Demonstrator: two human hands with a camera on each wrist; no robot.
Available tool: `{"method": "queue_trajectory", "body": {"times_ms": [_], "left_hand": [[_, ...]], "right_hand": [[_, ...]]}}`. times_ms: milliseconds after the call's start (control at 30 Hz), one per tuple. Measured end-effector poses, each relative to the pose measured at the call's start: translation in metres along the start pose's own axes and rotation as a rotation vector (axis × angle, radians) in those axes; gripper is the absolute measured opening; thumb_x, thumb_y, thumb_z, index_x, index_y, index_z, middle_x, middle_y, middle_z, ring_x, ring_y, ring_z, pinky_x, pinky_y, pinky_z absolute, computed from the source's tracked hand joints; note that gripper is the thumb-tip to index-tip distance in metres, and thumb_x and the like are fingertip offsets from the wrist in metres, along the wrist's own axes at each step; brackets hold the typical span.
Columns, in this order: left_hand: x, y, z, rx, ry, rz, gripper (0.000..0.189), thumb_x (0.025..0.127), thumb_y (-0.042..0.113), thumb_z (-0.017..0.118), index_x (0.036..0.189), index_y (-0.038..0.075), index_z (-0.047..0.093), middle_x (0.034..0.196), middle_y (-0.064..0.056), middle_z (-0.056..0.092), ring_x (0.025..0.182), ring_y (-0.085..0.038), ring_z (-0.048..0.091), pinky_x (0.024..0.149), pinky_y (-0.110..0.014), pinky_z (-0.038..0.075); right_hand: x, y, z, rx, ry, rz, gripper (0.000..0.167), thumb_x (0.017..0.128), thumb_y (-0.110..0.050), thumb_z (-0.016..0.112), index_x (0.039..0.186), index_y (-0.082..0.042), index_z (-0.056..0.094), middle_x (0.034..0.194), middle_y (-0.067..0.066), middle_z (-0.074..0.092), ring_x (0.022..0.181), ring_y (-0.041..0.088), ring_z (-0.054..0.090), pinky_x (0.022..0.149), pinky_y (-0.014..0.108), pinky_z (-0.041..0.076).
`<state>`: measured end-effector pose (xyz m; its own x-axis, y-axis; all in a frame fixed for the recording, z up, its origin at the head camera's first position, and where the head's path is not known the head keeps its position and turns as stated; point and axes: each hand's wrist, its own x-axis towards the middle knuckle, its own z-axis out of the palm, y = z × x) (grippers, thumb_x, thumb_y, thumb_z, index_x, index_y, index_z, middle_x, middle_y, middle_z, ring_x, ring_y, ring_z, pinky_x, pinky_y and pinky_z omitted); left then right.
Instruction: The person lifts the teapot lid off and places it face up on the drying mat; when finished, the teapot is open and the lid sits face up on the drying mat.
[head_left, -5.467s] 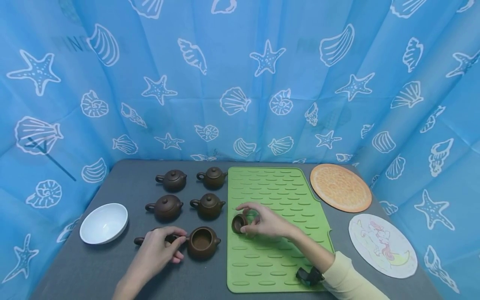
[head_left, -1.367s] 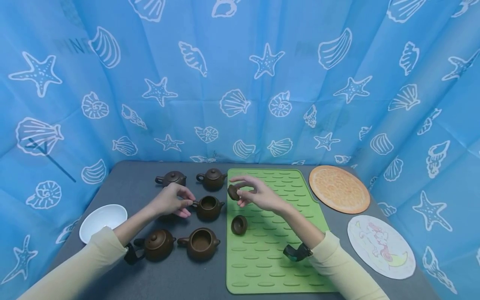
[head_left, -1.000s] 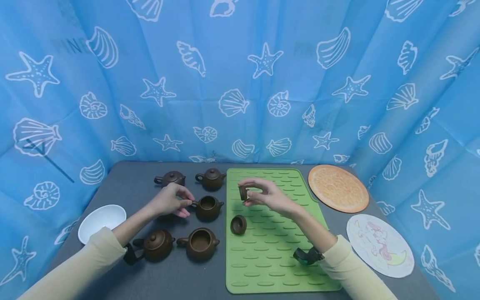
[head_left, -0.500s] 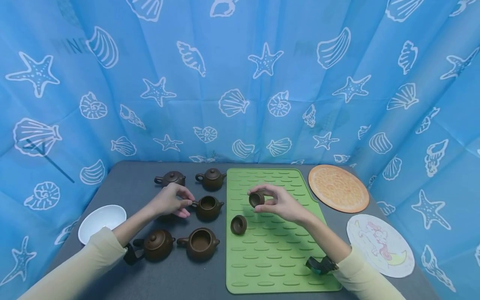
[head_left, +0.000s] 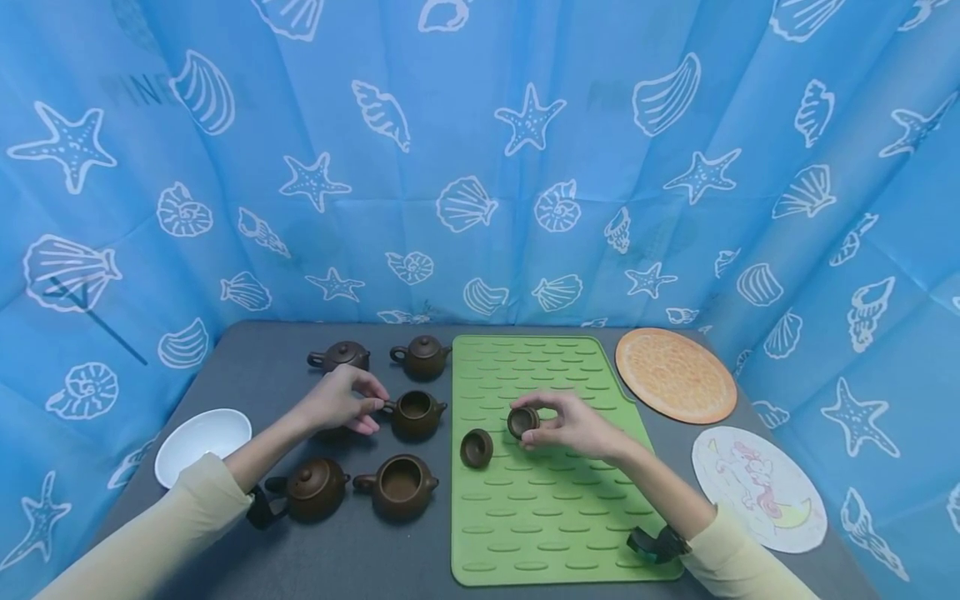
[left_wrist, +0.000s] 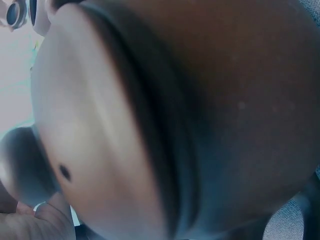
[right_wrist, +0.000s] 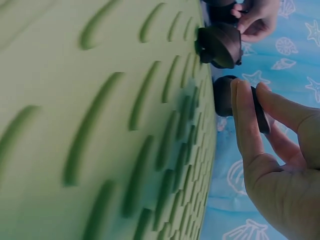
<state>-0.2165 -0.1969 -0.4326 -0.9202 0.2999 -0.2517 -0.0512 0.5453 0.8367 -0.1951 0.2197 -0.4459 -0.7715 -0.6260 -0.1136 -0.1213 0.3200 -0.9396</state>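
- Grey table [head_left: 337, 558], green mat [head_left: 555, 537] below right grip; blue shell-print curtain [head_left: 450, 158] beyond both.
- Right hand [head_left: 576, 427] pinches small lid [head_left: 522, 422] (mat contact unclear); loose lid [head_left: 477, 448] just left.
- Left hand [head_left: 339, 402] pinches open teapot [head_left: 417, 421] handle [head_left: 388, 406].
- Since half a second ago: small lid lower in head view; left hand unmoved.

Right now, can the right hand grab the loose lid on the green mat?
Probably not yet: the loose lid sits close by with nothing covering it, but the right hand is pinching another lid. It may have to let go first.
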Motion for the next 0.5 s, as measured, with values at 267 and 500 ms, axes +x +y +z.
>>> {"method": "queue_trajectory", "body": {"times_ms": [267,500], "left_hand": [[0.001,-0.001,-0.001,0.000,-0.005,0.003,0.017,0.104,0.002,0.069,0.119,0.000,0.075,0.124,-0.024,0.071,0.072,-0.018,0.080,0.069,-0.035,0.069],[0.001,-0.002,-0.001,-0.004,-0.010,0.013,0.017,0.104,0.002,0.069,0.120,-0.001,0.075,0.125,-0.024,0.071,0.072,-0.018,0.080,0.069,-0.035,0.069]], "right_hand": [[-0.005,0.012,0.006,0.008,-0.065,0.024,0.052,0.100,0.002,0.073,0.148,0.010,0.054,0.150,0.038,0.052,0.101,0.036,0.082,0.088,0.032,0.069],[-0.004,0.017,0.012,-0.026,-0.069,0.042,0.049,0.100,0.002,0.073,0.145,0.011,0.057,0.145,0.037,0.052,0.095,0.028,0.082,0.084,0.031,0.069]]}}
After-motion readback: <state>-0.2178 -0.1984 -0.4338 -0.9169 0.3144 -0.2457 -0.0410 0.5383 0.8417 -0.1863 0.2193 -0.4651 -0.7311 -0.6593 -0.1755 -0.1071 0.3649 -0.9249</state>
